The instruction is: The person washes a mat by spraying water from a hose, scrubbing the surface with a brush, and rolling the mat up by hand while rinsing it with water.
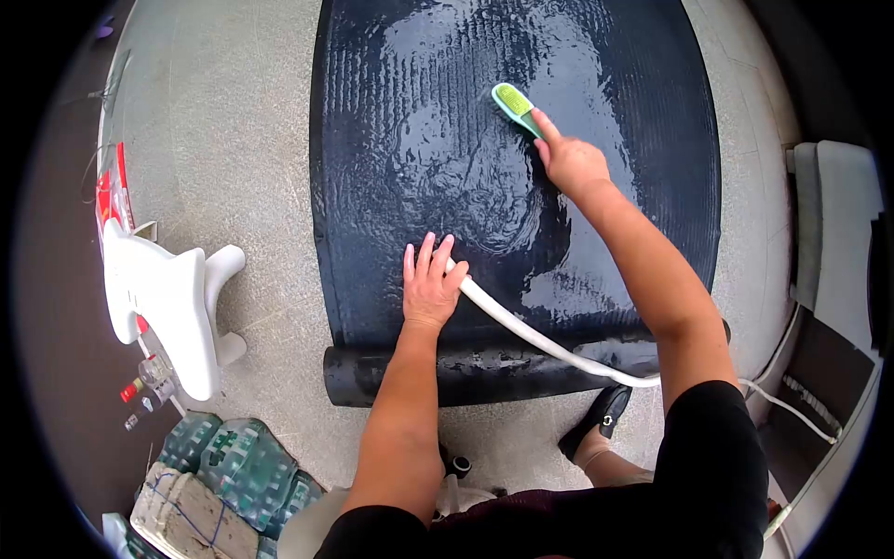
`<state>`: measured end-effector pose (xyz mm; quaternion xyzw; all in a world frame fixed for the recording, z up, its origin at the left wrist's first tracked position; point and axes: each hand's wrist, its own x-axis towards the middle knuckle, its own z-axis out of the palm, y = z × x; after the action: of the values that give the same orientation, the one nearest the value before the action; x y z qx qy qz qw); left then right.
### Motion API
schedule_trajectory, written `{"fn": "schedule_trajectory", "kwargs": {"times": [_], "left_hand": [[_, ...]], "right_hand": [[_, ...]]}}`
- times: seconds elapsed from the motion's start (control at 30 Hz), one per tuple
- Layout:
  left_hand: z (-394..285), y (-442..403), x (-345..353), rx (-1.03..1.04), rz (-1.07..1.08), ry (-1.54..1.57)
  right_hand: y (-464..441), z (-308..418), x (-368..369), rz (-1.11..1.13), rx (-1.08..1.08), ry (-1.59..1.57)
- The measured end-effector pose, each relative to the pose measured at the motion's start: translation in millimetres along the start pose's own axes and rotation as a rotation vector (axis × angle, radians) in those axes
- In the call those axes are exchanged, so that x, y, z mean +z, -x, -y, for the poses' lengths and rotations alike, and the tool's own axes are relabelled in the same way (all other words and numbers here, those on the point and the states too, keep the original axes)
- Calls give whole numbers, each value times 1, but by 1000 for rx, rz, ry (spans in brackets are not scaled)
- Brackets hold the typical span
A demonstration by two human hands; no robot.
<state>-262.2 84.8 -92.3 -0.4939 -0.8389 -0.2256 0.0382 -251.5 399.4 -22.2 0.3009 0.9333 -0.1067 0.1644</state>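
My right hand (575, 163) grips the handle of a green scrubbing brush (512, 99), index finger stretched along its back. The brush rests bristles-down on a wet, ribbed black rubber mat (372, 186). Lower and to the left, my left hand (433, 284) holds the end of a white hose (531, 337) between thumb and fingers, the other fingertips pointing forward over the mat. Rippling water spreads in front of the hose end. From there the hose runs right, over the mat's rolled near edge (419, 377) and under my right forearm.
A white plastic stool (177, 298) lies at the left, near several bottles (154, 377). Wrapped packs of green bottles (247, 466) and a tied block (191, 517) sit lower left. My foot in a black shoe (596, 421) stands by the roll. Grey panels (843, 224) line the right.
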Motion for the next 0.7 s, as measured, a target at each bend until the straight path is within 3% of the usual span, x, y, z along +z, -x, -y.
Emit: {"fn": "schedule_trajectory", "kwargs": {"times": [0.07,0.13,0.27,0.33,0.4,0.47,0.5,0.57,0.7], "left_hand": [[-2,-3,-2,-6,-33,-32],[-2,1,-2,-12,-60,-62],[2,8,5,-69,-171,-126],[0,11,4,-122,-121,-139],[0,9,3,-124,-128,-113],[2,9,6,-107,-137,-75],[2,8,4,-106,-119,-64],[2,8,4,-104,-104,-56],[4,11,7,-113,-84,-49]], "right_hand": [[-31,-1,1,-126,186,-117],[-16,25,25,-202,173,-212],[62,74,36,64,-267,-120],[50,84,32,84,-359,-55],[-12,81,24,-50,-425,-3],[-72,101,1,-96,-196,-130],[-75,117,5,-93,-204,-135],[-76,146,5,-165,-20,-285],[23,158,28,149,-414,-204]]}}
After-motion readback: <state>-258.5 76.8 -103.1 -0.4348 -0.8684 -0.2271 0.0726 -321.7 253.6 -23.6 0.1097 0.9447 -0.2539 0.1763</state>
